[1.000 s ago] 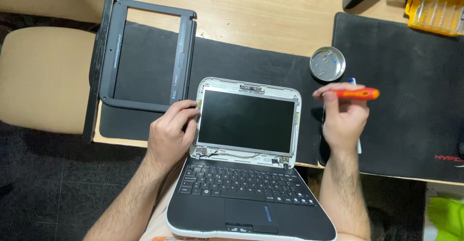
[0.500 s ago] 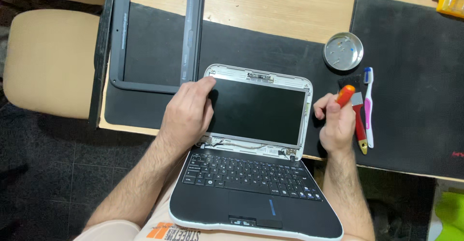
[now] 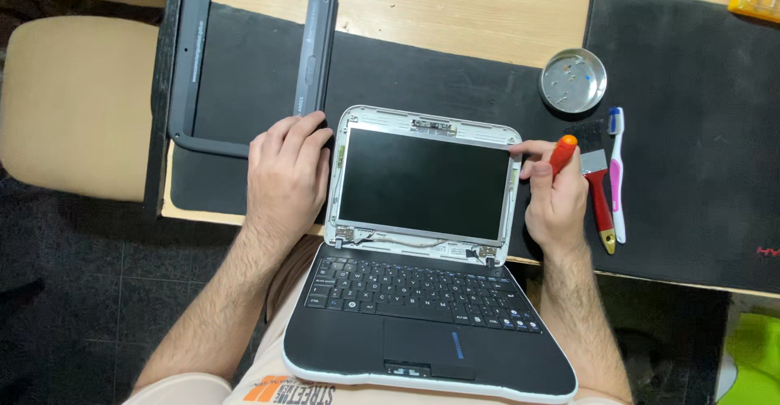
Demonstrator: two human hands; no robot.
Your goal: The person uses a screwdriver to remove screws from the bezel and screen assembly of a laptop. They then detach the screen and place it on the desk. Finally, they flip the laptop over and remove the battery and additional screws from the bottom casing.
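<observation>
Two hands flank the small black-and-white laptop (image 3: 422, 267), which I take as my landmark; its base sits on the lap, the lid propped back against the edge of the wooden worktop (image 3: 455, 7). The lid's front frame is off: bare white shell, exposed hinges and a thin cable under the dark screen panel.

Left hand (image 3: 286, 173): flat, fingers loosely spread, pressed to the laptop's left lid edge. Holds nothing. I read this as bracing so the lid will not rock.

Right hand (image 3: 556, 194): closed round an orange-handled screwdriver (image 3: 562, 153) at the lid's right edge. The tip is hidden; I cannot tell whether it meets a screw.

Left and above the laptop: detached dark grey plastic screen frame (image 3: 244, 56), lying flat on a black mat (image 3: 390, 56), parked out of the way.

Right and above the laptop: round shallow metal dish (image 3: 573, 80) with small bits inside, likely screws, kept near the working hand.

Just right of the right hand: flat red-handled paintbrush (image 3: 600, 190) and white-and-pink toothbrush (image 3: 617, 169), side by side on a second black mat (image 3: 691, 129).
</observation>
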